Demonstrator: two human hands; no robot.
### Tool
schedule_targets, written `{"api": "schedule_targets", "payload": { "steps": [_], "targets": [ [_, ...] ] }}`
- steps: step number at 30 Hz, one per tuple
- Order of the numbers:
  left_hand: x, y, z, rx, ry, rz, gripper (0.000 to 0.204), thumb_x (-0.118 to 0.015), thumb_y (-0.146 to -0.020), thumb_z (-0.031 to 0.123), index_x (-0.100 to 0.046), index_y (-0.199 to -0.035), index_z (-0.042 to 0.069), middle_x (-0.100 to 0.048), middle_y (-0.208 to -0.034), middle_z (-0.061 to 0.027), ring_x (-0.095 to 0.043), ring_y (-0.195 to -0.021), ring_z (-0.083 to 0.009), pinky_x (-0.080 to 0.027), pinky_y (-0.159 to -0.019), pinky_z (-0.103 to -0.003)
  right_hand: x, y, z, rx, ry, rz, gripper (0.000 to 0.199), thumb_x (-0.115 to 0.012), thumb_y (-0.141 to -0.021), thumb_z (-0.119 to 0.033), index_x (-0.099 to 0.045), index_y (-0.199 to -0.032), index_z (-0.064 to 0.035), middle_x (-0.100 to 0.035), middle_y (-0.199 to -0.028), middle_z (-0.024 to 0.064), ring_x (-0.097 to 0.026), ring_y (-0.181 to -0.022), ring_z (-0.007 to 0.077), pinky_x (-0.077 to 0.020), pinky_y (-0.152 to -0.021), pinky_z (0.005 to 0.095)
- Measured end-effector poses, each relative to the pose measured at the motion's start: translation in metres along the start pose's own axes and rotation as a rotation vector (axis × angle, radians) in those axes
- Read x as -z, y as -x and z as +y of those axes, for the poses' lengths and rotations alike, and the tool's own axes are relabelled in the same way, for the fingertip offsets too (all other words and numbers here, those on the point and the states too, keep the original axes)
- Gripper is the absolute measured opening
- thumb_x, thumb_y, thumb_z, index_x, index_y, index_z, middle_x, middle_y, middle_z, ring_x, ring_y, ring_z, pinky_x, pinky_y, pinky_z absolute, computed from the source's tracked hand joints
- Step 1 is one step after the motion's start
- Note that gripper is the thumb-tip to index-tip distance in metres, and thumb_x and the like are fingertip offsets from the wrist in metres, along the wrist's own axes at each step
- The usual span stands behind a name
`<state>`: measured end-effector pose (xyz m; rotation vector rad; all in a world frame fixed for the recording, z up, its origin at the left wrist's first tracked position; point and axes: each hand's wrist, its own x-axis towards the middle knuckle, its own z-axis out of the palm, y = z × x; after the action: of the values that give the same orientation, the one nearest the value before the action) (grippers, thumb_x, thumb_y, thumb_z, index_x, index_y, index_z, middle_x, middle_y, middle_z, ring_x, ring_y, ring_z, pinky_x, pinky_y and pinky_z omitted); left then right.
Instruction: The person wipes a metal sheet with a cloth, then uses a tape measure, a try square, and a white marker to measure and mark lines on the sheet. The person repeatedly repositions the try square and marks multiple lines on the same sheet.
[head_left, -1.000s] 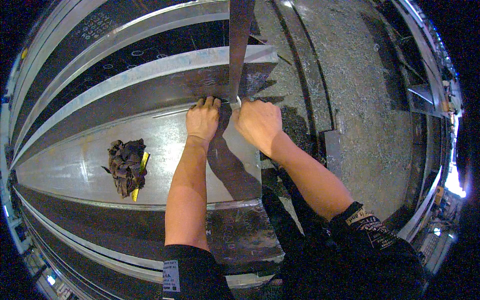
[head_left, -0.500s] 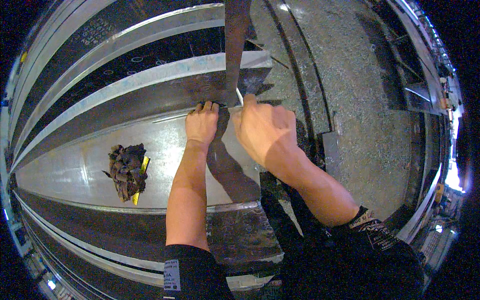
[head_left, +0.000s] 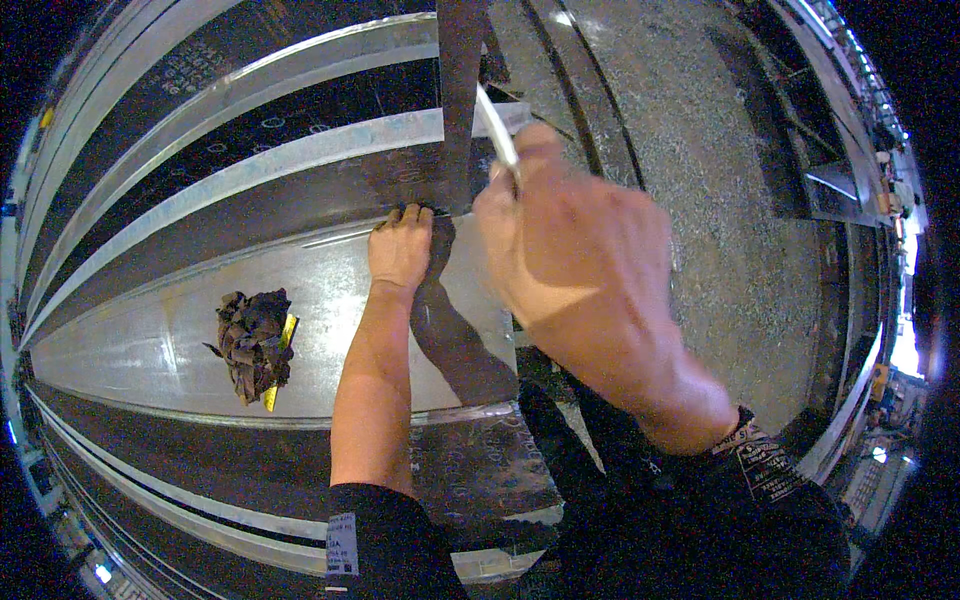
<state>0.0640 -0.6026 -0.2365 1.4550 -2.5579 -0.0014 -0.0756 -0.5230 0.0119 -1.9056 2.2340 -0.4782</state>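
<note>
A long flat dark metal strip (head_left: 461, 90), like the blade of a square, rises past the top of the view from the far edge of a grey steel beam (head_left: 190, 330). My left hand (head_left: 400, 250) is closed at the strip's lower end, its fingers pressed together and bent over the beam's edge. What lies under the fingertips is mostly hidden. Closed round a slim white stick (head_left: 496, 125), like a marking stick, my right hand (head_left: 585, 250) is raised right of the strip and slightly blurred. The stick's upper end lies beside the strip's right edge.
A crumpled dark rag or pair of gloves (head_left: 253, 345) lies on the beam, with a yellow strip (head_left: 288, 335) partly under it. More long steel beams (head_left: 300, 140) run parallel beyond. The gritty floor (head_left: 720, 200) stretches to the right, with dark rails across it.
My right hand has moved up and toward the camera with the white stick, which now shows more of its length higher along the metal strip. My left hand stays nearly still.
</note>
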Motion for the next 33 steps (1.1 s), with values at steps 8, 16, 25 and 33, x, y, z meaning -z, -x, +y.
{"api": "schedule_targets", "payload": {
  "steps": [8,16,25,33],
  "targets": [
    [0.019,0.011,-0.038,-0.057,-0.161,-0.245,0.023,-0.056,-0.080,0.010,-0.060,-0.103,0.007,-0.064,-0.098,-0.0124,-0.069,-0.081,-0.0275,-0.056,-0.064,-0.041,0.026,0.023,0.055,-0.038,0.042,-0.062,0.021,-0.052,-0.093,-0.026,-0.055,-0.097,-0.0059,-0.060,-0.066,0.0210,-0.061,-0.063,0.0419,-0.0471,-0.056,0.0507],
    [0.146,0.037,-0.076,-0.004,0.133,-0.222,0.016,-0.057,-0.083,0.006,-0.054,-0.099,0.003,-0.062,-0.096,-0.0197,-0.063,-0.085,-0.0394,-0.050,-0.072,-0.047,-0.138,0.128,0.328,-0.184,0.454,-0.688,0.027,-0.053,-0.086,-0.028,-0.065,-0.090,-0.0043,-0.068,-0.079,0.0186,-0.067,-0.073,0.0371,-0.0528,-0.065,0.0496],
    [0.231,0.109,-0.073,0.305,0.457,-0.157,0.020,-0.060,-0.087,0.008,-0.055,-0.106,0.002,-0.061,-0.089,-0.0113,-0.057,-0.088,-0.0243,-0.045,-0.081,-0.034,-0.172,0.323,0.541,-0.745,0.170,-1.294,0.028,-0.055,-0.085,-0.027,-0.070,-0.093,-0.0048,-0.068,-0.080,0.0187,-0.065,-0.068,0.0324,-0.0503,-0.063,0.0449],
    [0.274,0.145,-0.037,0.670,0.648,-0.241,0.021,-0.061,-0.088,0.010,-0.052,-0.103,-0.001,-0.057,-0.098,-0.0091,-0.052,-0.090,-0.0181,-0.042,-0.084,-0.030,-0.184,0.251,0.484,-0.406,0.181,-1.108,0.034,-0.056,-0.090,-0.034,-0.065,-0.099,-0.0025,-0.067,-0.079,0.0179,-0.066,-0.068,0.0287,-0.0505,-0.063,0.0424]
  ]
}}
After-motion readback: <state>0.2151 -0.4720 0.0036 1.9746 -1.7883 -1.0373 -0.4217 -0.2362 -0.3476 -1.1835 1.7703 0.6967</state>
